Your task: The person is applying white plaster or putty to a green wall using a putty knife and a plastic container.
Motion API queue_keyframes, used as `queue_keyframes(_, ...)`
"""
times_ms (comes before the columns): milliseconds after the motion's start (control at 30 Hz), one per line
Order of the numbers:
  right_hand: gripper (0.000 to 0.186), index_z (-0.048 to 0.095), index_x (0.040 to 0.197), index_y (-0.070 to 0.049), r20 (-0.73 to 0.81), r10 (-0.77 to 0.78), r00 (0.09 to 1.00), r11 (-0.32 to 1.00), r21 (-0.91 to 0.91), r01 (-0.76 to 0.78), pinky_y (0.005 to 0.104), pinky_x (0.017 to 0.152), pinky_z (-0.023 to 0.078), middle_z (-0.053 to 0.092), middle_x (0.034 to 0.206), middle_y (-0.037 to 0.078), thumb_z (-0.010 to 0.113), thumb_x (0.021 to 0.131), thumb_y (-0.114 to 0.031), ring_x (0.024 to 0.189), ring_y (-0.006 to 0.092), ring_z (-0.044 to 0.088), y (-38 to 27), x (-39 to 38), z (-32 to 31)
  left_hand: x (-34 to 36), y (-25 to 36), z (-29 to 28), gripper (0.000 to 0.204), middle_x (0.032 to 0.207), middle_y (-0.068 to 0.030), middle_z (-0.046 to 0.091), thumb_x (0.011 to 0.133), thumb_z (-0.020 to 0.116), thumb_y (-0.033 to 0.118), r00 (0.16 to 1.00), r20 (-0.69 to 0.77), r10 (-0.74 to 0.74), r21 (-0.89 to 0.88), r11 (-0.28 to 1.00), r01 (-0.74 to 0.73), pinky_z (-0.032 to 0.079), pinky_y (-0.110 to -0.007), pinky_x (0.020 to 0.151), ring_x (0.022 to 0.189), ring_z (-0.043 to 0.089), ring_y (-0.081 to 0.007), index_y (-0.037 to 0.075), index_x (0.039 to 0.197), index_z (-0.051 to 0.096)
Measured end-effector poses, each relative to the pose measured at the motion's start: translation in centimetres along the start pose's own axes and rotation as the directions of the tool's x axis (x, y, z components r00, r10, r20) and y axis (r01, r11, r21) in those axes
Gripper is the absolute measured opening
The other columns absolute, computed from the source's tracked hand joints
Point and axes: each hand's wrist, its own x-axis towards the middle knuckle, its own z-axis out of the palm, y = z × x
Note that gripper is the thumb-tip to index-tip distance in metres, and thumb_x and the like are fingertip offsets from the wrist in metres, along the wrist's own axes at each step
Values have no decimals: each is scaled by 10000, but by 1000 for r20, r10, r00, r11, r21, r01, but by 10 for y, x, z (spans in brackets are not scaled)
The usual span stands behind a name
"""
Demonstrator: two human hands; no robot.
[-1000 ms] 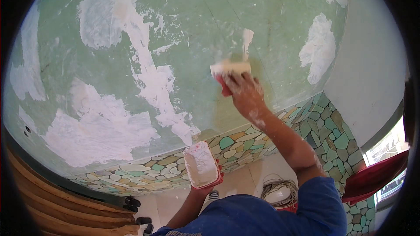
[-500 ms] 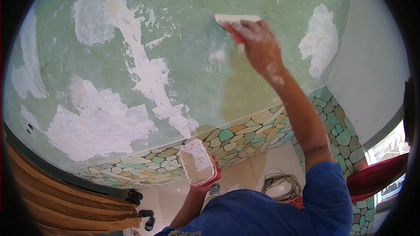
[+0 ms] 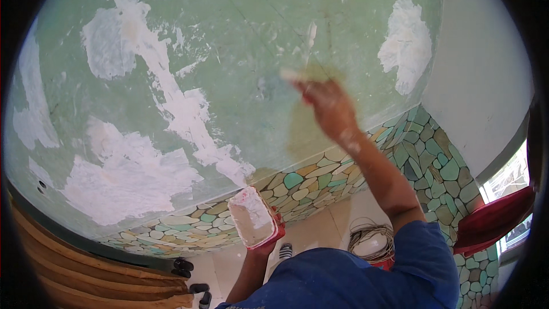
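Note:
My right hand (image 3: 331,111) is closed around the red handle of a putty knife (image 3: 290,74), its pale blade smeared by motion, in front of the green wall (image 3: 229,63). Whether the blade touches the wall, I cannot tell. Just above it, a short white streak of putty (image 3: 311,34) marks the surface. Down near the wall's base, my left hand (image 3: 264,247) grips a reddish rectangular tub (image 3: 231,213) from beneath and the right side. White putty (image 3: 255,217) coats the inside of the tub, which is tilted toward me.
Dried white patches (image 3: 131,177) cover parts of the wall. A band of pebble-shaped tiles (image 3: 309,180) runs below it. Coiled cable (image 3: 372,241) lies on the floor at right, with dark sandals (image 3: 200,292) at left. A brown curtain (image 3: 86,263) and a red cloth (image 3: 494,223) hang at the sides.
My right hand has come down the wall with the putty knife, whose blade now appears narrower. A white streak above the hand is now uncovered. My left hand still holds the tub.

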Motion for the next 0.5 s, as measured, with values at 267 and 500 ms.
queue_keyframes(267,448,615,1229,-158,-263,84,961,993,-56,-102,367,837,495,642,1135,80,571,821,24,956,271,591,22,55,-4,-3,-1,1,632,1367,-177,482,918,477,521,994,-107,26,35,999,-22,420,-557,989,1199,513,-372,115,1396,404)
queue_keyframes(500,455,585,1264,-141,-10,91,996,995,31,-90,390,865,496,600,1176,95,552,833,2,1027,287,568,-30,-39,56,6,3,5,609,1348,-180,498,927,474,501,999,-39,9,84,996,-5,419,-566,989,1204,514,-370,112,1392,412)
